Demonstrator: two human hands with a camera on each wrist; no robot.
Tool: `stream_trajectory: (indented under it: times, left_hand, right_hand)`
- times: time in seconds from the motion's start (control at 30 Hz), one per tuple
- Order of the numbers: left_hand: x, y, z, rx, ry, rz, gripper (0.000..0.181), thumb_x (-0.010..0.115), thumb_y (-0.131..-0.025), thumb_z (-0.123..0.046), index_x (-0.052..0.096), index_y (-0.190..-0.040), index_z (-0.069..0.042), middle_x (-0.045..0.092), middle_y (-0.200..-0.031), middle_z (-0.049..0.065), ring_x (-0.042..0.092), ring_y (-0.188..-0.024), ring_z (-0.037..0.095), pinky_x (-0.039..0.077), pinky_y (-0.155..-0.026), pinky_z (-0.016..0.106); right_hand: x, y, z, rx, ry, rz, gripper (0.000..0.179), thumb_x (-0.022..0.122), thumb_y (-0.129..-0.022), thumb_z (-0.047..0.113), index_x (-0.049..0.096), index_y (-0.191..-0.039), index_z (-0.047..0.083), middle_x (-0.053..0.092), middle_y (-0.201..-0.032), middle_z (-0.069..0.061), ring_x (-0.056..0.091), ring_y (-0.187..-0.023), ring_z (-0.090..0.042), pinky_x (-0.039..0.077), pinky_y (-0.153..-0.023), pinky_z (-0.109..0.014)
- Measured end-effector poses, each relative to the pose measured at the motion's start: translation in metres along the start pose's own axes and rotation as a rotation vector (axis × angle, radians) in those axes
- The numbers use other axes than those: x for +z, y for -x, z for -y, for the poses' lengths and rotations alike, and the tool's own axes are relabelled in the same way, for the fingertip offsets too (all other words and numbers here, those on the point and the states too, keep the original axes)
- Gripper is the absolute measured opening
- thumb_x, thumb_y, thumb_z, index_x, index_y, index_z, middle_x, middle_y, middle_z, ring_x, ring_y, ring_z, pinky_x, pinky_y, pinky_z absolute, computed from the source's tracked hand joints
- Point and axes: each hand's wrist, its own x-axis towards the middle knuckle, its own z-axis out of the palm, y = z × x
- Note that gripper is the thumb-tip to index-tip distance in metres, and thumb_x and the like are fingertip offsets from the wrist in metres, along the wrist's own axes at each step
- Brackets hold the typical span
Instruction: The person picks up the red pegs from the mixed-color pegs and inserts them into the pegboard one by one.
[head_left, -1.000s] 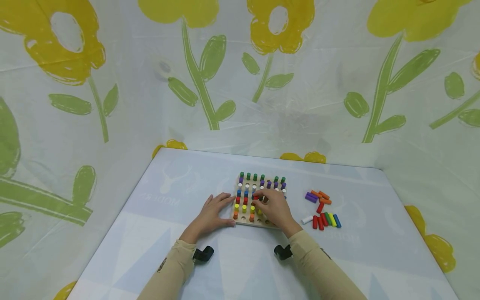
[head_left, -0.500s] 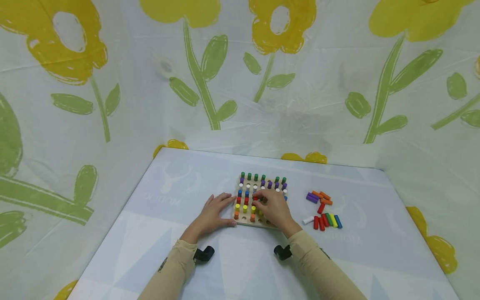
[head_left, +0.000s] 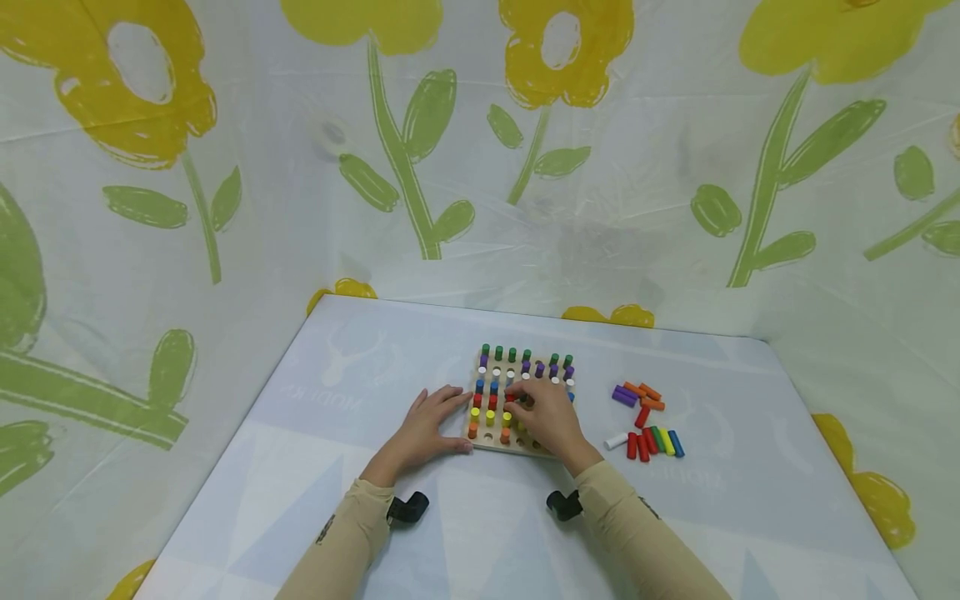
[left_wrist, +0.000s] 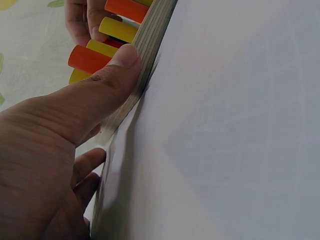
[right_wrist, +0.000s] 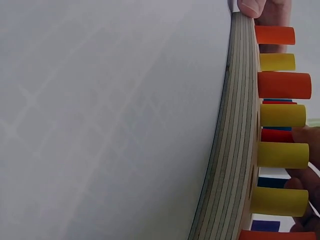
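A wooden pegboard (head_left: pixel 495 446) lies on the table, set with rows of colored pegs in green, purple, white, blue, red, yellow and orange. My left hand (head_left: pixel 423 429) rests at its near left corner, thumb against the front edge and fingers extended along the left side. In the left wrist view, the thumb (left_wrist: pixel 107 82) touches the layered board edge beside an orange peg (left_wrist: pixel 89 60). Over the middle of the board, my right hand (head_left: pixel 551 417) pinches a red peg (head_left: pixel 511 397) in the red row. The right hand hides part of the board behind it.
Right of the board lie loose pegs: purple ones (head_left: pixel 623 395), orange ones (head_left: pixel 651 404), several red ones (head_left: pixel 642 448), and a white (head_left: pixel 616 441), green, yellow and blue one. A flower-printed curtain (head_left: pixel 480 283) stands behind the table.
The head view has shifted very slightly. Both hands stay nearly where they were, the right still pinching the red peg at the board.
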Motion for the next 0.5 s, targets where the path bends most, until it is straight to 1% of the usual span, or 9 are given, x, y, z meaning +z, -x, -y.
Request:
stream_trajectory:
  times: [0.13, 0.2, 0.33, 0.5]
  left_hand:
    - [-0.0001, 0.0005, -0.0001, 0.006, 0.000, -0.001, 0.089, 0.082, -0.081, -0.051, 0.044, -0.156, -0.018, 0.042, -0.158, 0.007, 0.031, -0.150, 0.028, 0.002, -0.126, 0.054]
    - [-0.0002, 0.0006, -0.0002, 0.007, 0.000, 0.000, 0.089, 0.082, -0.081, -0.051, 0.045, -0.156, -0.018, 0.042, -0.158, 0.007, 0.031, -0.150, 0.028, 0.002, -0.126, 0.054]
    - [-0.0005, 0.0006, -0.0008, 0.008, -0.005, 0.000, 0.090, 0.082, -0.081, -0.051, 0.045, -0.156, -0.018, 0.042, -0.158, 0.008, 0.031, -0.150, 0.029, 0.003, -0.126, 0.054]
    - [-0.0006, 0.0003, -0.0006, 0.004, -0.008, 0.000, 0.090, 0.082, -0.081, -0.051, 0.045, -0.156, -0.018, 0.042, -0.158, 0.007, 0.031, -0.150, 0.028, 0.003, -0.126, 0.055]
  right_hand:
    - [0.0000, 0.0007, 0.0005, 0.016, -0.011, 0.002, 0.017, 0.080, -0.091, 0.025, 0.078, -0.106, 0.016, 0.073, -0.098, 0.005, 0.059, -0.086, -0.015, 0.054, -0.083, -0.037]
    - [-0.0001, 0.0012, 0.0006, 0.022, -0.014, 0.003, 0.017, 0.080, -0.091, 0.025, 0.078, -0.106, 0.017, 0.073, -0.098, 0.005, 0.059, -0.087, -0.015, 0.053, -0.084, -0.038]
    - [-0.0003, 0.0014, 0.0007, 0.027, -0.022, 0.000, 0.016, 0.079, -0.091, 0.025, 0.078, -0.105, 0.017, 0.073, -0.098, 0.006, 0.059, -0.088, -0.015, 0.050, -0.090, -0.043]
    - [-0.0011, 0.0015, 0.0013, 0.011, -0.024, -0.015, 0.016, 0.079, -0.091, 0.026, 0.078, -0.104, 0.017, 0.073, -0.096, 0.007, 0.060, -0.087, -0.015, 0.045, -0.097, -0.050]
